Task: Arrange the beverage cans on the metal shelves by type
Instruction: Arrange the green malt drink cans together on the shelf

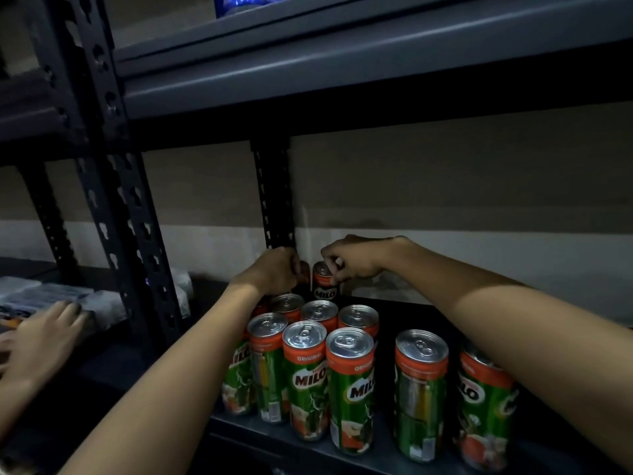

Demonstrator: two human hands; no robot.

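Dark metal shelving fills the view, and the dim light swallows much of it. Two forearms reach to the back of the shelf (404, 305). The left hand (274, 270) is curled over something at the rear corner post (274, 197); a sliver of a can shows past its knuckles, but whether the fingers grip it I cannot tell. The right hand (352, 258) pinches the rim of the back can (323, 281) with narrow, bent fingertips; that can stands upright against the wall, its Milo label half in shadow.

In front, a cluster of green-and-red Milo cans (308, 368) stands upright and packed close, the leftmost ones partly hidden by the left forearm. Just to their right stands a single can (421, 385), label turned away, and beside it another can (483, 402) largely covered by the right forearm.

At the left edge, a third hand (44, 337), blurred, lies spread and flat near some pale wrapped packs (44, 296) on the neighbouring shelf; what they contain is unreadable. Above, the upper shelf beam (342, 63) carries something blue (246, 1), cut off by the frame. Behind is a two-tone wall (479, 207), tan above pale.
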